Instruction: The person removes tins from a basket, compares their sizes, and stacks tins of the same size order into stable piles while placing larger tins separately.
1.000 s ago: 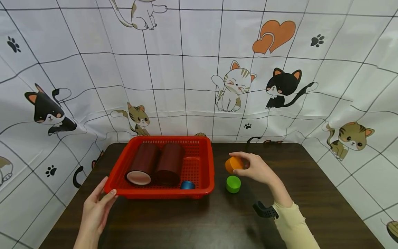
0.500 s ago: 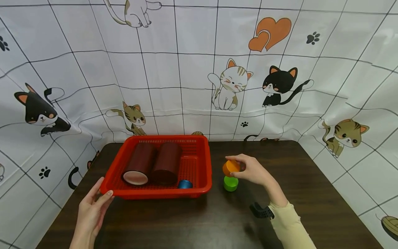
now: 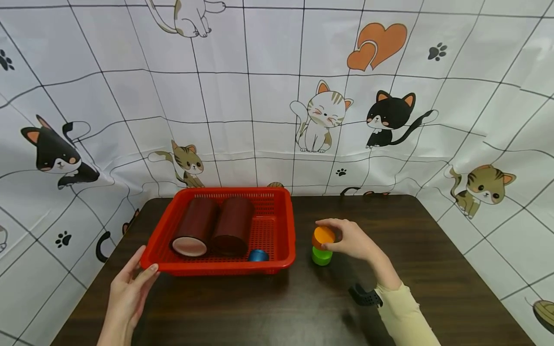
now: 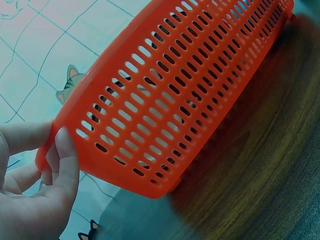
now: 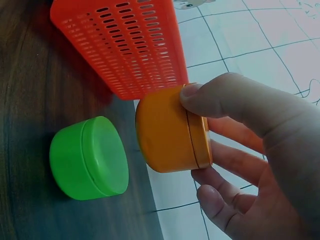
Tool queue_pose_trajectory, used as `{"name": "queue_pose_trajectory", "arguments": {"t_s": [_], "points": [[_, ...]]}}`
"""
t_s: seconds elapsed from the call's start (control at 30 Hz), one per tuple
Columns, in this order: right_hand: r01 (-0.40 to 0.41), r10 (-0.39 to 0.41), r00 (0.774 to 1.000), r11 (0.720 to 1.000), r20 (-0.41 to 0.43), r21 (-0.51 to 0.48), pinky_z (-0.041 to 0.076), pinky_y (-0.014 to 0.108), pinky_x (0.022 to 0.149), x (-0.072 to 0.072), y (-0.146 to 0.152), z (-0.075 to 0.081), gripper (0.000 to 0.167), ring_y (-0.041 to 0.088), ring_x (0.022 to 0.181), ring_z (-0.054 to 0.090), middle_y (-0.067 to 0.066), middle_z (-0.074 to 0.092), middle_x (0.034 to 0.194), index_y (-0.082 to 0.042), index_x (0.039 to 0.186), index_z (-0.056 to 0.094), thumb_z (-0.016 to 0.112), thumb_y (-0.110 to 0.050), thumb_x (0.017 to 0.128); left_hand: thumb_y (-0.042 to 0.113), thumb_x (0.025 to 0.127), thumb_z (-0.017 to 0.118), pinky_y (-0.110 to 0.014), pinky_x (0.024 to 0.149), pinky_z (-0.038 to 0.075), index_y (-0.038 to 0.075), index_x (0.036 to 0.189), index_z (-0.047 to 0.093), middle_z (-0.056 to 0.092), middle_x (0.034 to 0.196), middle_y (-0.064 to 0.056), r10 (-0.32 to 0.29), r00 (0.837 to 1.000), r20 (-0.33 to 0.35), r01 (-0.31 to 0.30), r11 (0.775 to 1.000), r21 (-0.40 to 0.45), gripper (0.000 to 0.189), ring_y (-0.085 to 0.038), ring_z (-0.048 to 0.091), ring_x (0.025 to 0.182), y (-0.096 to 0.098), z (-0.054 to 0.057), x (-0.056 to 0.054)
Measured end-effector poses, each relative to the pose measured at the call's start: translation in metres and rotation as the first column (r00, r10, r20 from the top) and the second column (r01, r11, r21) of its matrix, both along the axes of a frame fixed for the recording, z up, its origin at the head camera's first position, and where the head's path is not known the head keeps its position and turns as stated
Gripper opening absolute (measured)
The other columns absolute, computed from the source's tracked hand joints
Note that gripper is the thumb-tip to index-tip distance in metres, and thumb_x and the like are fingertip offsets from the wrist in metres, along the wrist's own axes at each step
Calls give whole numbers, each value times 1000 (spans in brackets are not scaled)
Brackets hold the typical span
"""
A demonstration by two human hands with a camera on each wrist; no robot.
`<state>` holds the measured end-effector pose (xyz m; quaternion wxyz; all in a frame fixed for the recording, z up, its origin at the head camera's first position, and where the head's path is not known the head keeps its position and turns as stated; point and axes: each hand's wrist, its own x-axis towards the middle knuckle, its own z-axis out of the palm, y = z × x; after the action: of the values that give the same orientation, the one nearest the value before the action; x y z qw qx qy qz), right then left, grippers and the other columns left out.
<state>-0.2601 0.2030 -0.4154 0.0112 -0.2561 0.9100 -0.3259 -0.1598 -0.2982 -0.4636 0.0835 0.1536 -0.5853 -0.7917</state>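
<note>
At the front left corner of the red plastic basket [image 3: 216, 270], my left hand [image 3: 129, 290] pinches the rim between thumb and fingers. My right hand [image 3: 352, 240] holds a small round orange tin [image 5: 167, 131] with a lid, thumb on one side and fingers on the other. A matching green tin [image 5: 90, 159] stands on the table. The orange one hovers close over it, and a gap shows between them in the right wrist view. Inside the basket lie two dark brown cylinders [image 3: 199, 216], the left one with a pale end, and a small blue tin [image 3: 258, 255].
The dark wood table [image 3: 303, 307] stretches in front of the basket and out to the right. A white curtain [image 3: 268, 110] printed with cats hangs behind it. A black band [image 3: 365, 295] sits at the right wrist, by a pale yellow sleeve [image 3: 407, 315].
The orange tin has come down and turned more upright over the green tin. The head view has shifted slightly; my left hand keeps its hold on the basket's corner.
</note>
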Motion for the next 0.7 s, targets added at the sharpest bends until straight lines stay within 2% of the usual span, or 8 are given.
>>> {"name": "queue_pose_trajectory", "arguments": {"t_s": [0.1,0.23,0.43,0.7], "points": [[3,-3,1000,1000,-2,5,54,24,80,1,0,-1,50,15,94,59,2,69,113,-17,131,63,75,-14,83,0,93,64,-12,80,56,19,158,25,42,126,10,0,1000,-2,0,1000,7,78,7,61,99,0,0,0],[17,-16,999,999,-28,31,52,28,82,2,0,-1,48,16,94,58,1,70,109,-17,129,64,75,-14,82,1,93,64,-12,80,56,20,158,26,42,126,10,1,1000,0,-1,1000,12,77,6,61,99,0,1,0],[48,-48,999,996,-9,77,46,34,85,3,0,-2,47,20,99,52,2,69,115,-18,128,65,74,-18,83,-1,93,64,-12,81,57,22,157,28,42,127,8,9,1000,-9,-9,999,38,76,5,62,98,1,3,-1],[31,-31,1000,995,-4,98,43,35,85,1,3,-8,48,19,100,53,3,70,119,-16,130,65,75,-19,83,0,92,65,-12,80,56,21,157,28,42,125,9,28,999,21,-28,999,30,77,6,62,98,3,4,-1]]}}
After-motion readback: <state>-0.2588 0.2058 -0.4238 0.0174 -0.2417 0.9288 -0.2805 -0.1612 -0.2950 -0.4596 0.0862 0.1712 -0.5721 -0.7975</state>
